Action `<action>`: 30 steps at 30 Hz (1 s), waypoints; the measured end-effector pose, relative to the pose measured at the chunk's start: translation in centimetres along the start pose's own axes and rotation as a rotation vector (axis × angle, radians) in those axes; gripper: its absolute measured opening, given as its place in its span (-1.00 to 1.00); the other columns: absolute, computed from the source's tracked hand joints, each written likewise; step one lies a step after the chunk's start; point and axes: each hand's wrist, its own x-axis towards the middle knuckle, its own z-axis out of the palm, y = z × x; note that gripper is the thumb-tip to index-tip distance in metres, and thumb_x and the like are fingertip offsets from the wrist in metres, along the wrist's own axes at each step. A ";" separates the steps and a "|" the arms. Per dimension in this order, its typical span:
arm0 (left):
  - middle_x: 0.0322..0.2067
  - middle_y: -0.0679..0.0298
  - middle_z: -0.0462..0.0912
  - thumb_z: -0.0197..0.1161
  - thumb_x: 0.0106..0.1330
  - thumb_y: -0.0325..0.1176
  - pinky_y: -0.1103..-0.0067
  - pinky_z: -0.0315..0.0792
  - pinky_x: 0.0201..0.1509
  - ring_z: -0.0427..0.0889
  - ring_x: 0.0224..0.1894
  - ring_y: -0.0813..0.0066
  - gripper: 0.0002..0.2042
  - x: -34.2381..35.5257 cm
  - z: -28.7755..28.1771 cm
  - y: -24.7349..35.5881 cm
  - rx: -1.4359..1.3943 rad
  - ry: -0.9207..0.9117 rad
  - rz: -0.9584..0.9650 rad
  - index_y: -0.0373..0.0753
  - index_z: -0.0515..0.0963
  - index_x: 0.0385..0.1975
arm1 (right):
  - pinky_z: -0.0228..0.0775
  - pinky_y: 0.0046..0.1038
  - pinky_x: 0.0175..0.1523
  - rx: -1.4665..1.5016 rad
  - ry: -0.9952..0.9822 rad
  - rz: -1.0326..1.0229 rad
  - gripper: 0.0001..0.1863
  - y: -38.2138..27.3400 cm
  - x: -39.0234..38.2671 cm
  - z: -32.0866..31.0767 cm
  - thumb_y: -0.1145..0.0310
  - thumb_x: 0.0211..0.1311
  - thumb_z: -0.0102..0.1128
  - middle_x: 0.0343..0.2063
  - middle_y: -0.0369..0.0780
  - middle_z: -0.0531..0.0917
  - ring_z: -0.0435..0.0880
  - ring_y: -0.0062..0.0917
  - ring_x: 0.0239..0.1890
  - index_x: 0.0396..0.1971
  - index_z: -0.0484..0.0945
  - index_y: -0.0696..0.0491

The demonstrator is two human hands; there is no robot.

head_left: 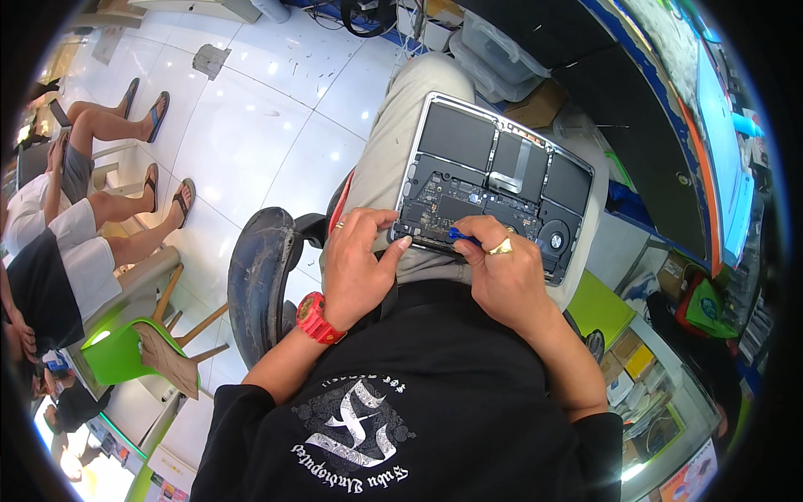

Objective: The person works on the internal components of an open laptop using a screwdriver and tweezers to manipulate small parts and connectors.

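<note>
An opened laptop (457,134) rests on my lap, its inside facing up. Black battery packs fill its far part, a dark circuit board (456,207) runs across the nearer part, and a round fan (555,242) sits at the near right. My left hand (361,263) is closed on the laptop's near left corner, with the thumb by the edge and the fingers alongside. Over the near edge of the board, my right hand (508,269) pinches a small blue tool (457,233). The fingers hide most of this tool, so its exact kind and tip cannot be made out.
A worn dark chair armrest (261,276) stands at my left. Farther left are seated people (63,217) and a green chair (125,351). Clear plastic boxes (498,54) lie beyond my knees. A cluttered workbench (707,159) curves along the right, with a glass-topped cabinet (669,418) below it.
</note>
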 end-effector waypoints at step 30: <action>-0.07 0.10 0.73 0.58 0.28 -0.49 0.31 0.59 0.05 0.71 -0.07 0.13 -0.63 -0.1 0.0 -0.1 0.009 0.005 0.022 -0.29 0.67 0.07 | 0.51 -0.43 -0.40 -0.394 -0.217 -0.370 -0.84 -1.6 2.4 -0.7 0.28 0.40 0.31 -0.38 -0.29 0.55 0.68 -0.45 -0.45 -0.20 0.58 0.03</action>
